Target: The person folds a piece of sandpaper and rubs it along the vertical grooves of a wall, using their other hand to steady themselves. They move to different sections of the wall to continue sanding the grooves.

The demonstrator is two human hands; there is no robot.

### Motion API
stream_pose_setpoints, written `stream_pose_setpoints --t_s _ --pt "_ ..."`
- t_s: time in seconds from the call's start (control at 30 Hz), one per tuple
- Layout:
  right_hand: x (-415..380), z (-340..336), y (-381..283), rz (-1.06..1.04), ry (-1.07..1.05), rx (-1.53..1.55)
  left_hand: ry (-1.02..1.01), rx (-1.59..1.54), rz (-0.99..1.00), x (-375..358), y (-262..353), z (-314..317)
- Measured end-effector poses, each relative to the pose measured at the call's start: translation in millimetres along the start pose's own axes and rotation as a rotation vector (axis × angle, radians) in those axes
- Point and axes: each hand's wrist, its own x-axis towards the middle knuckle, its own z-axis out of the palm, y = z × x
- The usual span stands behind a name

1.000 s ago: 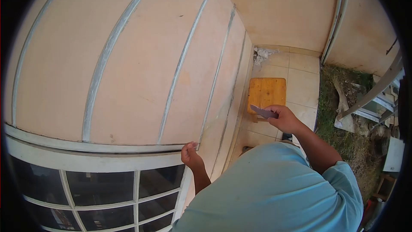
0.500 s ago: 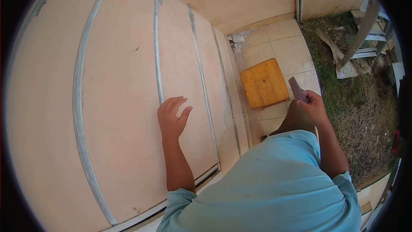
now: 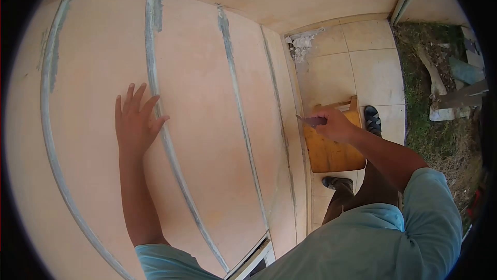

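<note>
My left hand (image 3: pixel 135 123) has its fingers spread and lies at the peach-coloured wall (image 3: pixel 196 104), close beside a raised grey-white strip (image 3: pixel 150 47). Its thumb and forefinger reach over that strip. In my right hand (image 3: pixel 335 124) is a dark maroon piece that looks like folded sandpaper (image 3: pixel 312 121), seen nearly edge-on. The hand is closed round it, above the wooden stool (image 3: pixel 336 153) and apart from the wall.
More strips run along the wall, such as the grey curved one (image 3: pixel 49 119) at far left. White debris (image 3: pixel 304 41) lies in the corner on the tiled floor (image 3: pixel 373 67). Grass (image 3: pixel 432 140) and a ladder-like frame (image 3: pixel 461 96) are at the right.
My left hand has moved left and up along the wall, its fingers now spread. My right hand has swung left over the stool with the sandpaper. The view has shifted.
</note>
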Motion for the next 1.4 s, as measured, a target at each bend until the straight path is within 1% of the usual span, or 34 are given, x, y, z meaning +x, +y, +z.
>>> stream_pose_setpoints --t_s 0.03,0.07,0.1,0.13,0.17,0.2,0.23,0.27,0.3,0.33,0.4,0.43,0.5,0.57,0.63,0.67,0.73,0.77,0.83,0.93,0.97,1.0,1.03,1.07,1.13,1.17,1.27,1.33,1.4 --pt "29 1 2 0.027 -0.028 0.012 -0.063 0.119 -0.066 10 -3 7" --pt "60 5 5 0.009 0.036 0.039 -0.104 0.107 -0.059 16 1 14" --pt "88 11 7 -0.009 0.099 0.064 -0.156 0.296 -0.151 22 9 17" --pt "111 18 5 0.02 0.067 0.076 -0.209 0.489 -0.234 26 16 19" --pt "130 25 -1 0.047 0.116 0.178 -0.25 0.484 -0.215 31 17 20" --pt "149 37 -4 0.073 0.172 0.276 -0.38 0.623 -0.248 36 18 20" --pt "168 53 0 0.093 0.151 0.285 -0.502 0.765 -0.28 38 18 26" --pt "186 73 6 0.004 0.26 0.341 -0.527 0.767 -0.261 34 12 35" --pt "199 93 9 -0.082 0.369 0.396 -0.306 0.694 -0.172 27 0 43" --pt "212 109 7 -0.061 0.355 0.406 -0.085 0.611 -0.089 24 -5 48" --pt "234 138 2 -0.2 0.454 0.467 -0.118 0.644 -0.081 24 -7 50" --pt "246 152 2 -0.187 0.448 0.469 -0.134 0.683 -0.088 24 -7 50" --pt "264 175 -1 -0.346 0.596 0.38 -0.178 0.718 -0.1 21 -9 52" --pt "274 188 -3 -0.3 0.544 0.41 -0.185 0.738 -0.11 21 -6 50" --pt "283 193 -7 -0.349 0.498 0.325 -0.193 0.734 -0.098 22 -7 49" --pt "286 193 -9 -0.342 0.494 0.329 -0.199 0.728 -0.102 22 -6 48" --pt "299 186 -16 -0.404 0.443 0.187 -0.204 0.723 -0.11 23 -8 48" --pt "311 180 -21 -0.403 0.438 0.186 -0.193 0.712 -0.102 22 -8 48" --pt "339 166 -37 -0.406 0.496 0.09 -0.193 0.694 -0.095 22 -10 49" --pt "350 166 -46 -0.384 0.495 0.16 -0.179 0.692 -0.069 22 -10 48" --pt "340 173 -39 -0.388 0.495 0.157 -0.218 0.736 -0.06 21 -10 47" --pt "317 190 -24 -0.375 0.447 0.117 -0.255 0.782 -0.053 21 -11 46" --pt "295 204 -12 -0.36 0.397 0.078 -0.252 0.784 -0.057 20 -12 45" --pt "279 211 -5 -0.368 0.398 0.077 -0.26 0.787 -0.057 19 -13 45" --pt "258 214 -3 -0.336 0.29 -0.093 -0.262 0.789 -0.049 21 -12 46" --pt "261 215 2 -0.33 0.29 -0.092 -0.27 0.792 -0.06 21 -11 45" --pt "307 182 -17 -0.256 0.274 -0.141 -0.273 0.79 -0.061 22 -11 46" --pt "345 168 -23 -0.333 0.422 -0.146 -0.268 0.789 -0.059 23 -9 47" --pt "338 172 -23 -0.314 0.382 -0.122 -0.202 0.688 -0.088 25 -8 48"
